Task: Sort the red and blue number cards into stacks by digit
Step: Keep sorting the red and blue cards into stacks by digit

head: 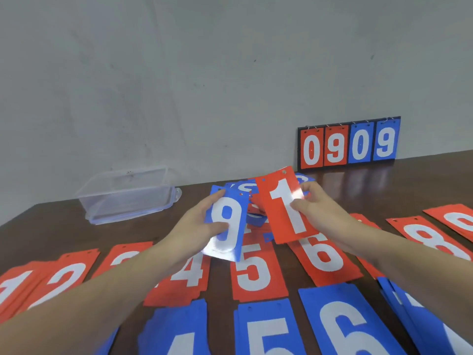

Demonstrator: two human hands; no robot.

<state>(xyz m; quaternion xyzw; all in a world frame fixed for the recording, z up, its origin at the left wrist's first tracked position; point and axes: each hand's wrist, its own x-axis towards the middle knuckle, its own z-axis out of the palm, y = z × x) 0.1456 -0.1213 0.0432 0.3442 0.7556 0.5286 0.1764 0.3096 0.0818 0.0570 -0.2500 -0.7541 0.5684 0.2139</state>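
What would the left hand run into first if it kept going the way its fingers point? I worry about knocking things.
The left hand, holding the blue 9 card, points up and away toward the loose pile of unsorted cards. That pile probably comes first, though depth is hard to judge.

My left hand [204, 221] and right hand [314, 208] are bare: no gloves, no rings that I can make out, no watch or band at either wrist. Both forearms are uncovered for their whole visible length, right down to the bottom corners of the view, so no sleeve or cuff shows anywhere. My fingernails are short and unpainted as far as the blur lets me tell. I see no marks or bandages.
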